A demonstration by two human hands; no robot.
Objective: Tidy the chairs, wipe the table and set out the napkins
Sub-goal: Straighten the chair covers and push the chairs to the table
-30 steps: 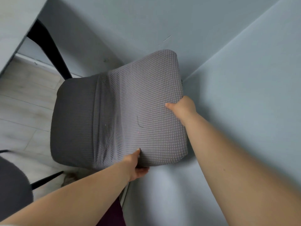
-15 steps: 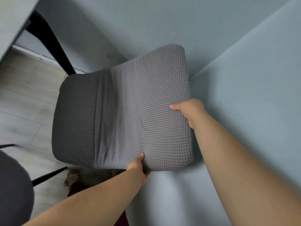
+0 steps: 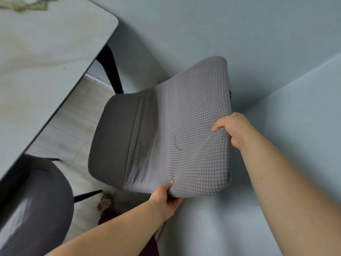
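Observation:
A grey chair [image 3: 158, 137] with a waffle-textured cover stands in the corner of the room, its seat turned toward the table. My left hand [image 3: 166, 198] grips the near lower edge of its backrest. My right hand [image 3: 233, 129] holds the backrest's right edge, thumb on the front face. The grey table [image 3: 42, 58] fills the upper left, its rounded corner close to the chair's seat, with a greenish cloth-like thing [image 3: 24, 4] at its far edge.
A second grey chair [image 3: 31, 206] sits at the lower left, partly under the table edge. A black table leg [image 3: 110, 71] stands just behind the held chair. Pale blue walls [image 3: 276, 52] close in on the right and behind. Light wood floor [image 3: 70, 126] shows between chair and table.
The view has swung right and up, so the table top now fills the upper left. Both hands keep their grip on the backrest and the chair sits nearer the table.

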